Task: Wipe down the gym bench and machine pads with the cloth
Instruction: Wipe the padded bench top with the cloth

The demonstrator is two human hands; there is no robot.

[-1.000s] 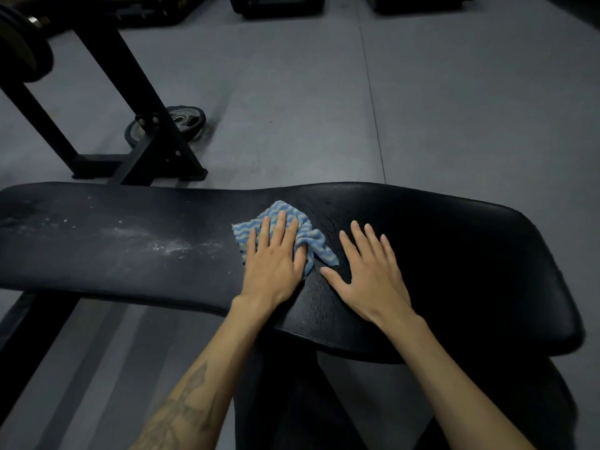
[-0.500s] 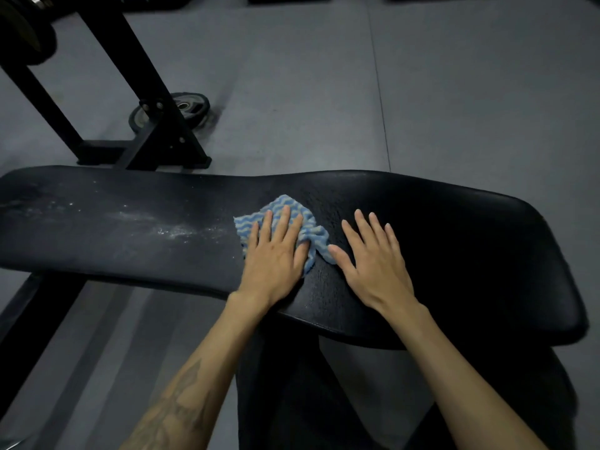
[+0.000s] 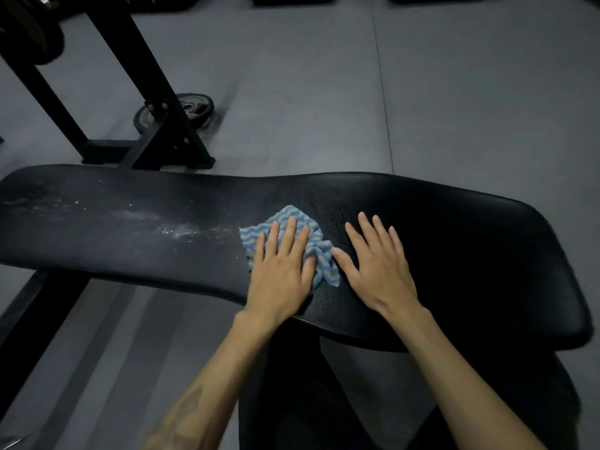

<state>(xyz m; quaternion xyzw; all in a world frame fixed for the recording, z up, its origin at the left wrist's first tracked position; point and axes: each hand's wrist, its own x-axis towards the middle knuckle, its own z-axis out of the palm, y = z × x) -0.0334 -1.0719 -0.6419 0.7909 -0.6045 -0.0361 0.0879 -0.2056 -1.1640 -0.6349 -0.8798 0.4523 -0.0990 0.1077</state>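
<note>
Head view: both hands stay flat; left hand (image 3: pixel 281 277) presses cloth (image 3: pixel 293 219), right hand (image 3: pixel 378 267) nearer it.

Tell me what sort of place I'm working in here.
Most likely a gym. A long black padded bench runs across the view, a weight plate lies on the grey floor, and a black steel rack frame stands behind the bench.

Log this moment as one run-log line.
left hand flat on cloth | right hand flat on bench pad | white residue unwiped
</note>
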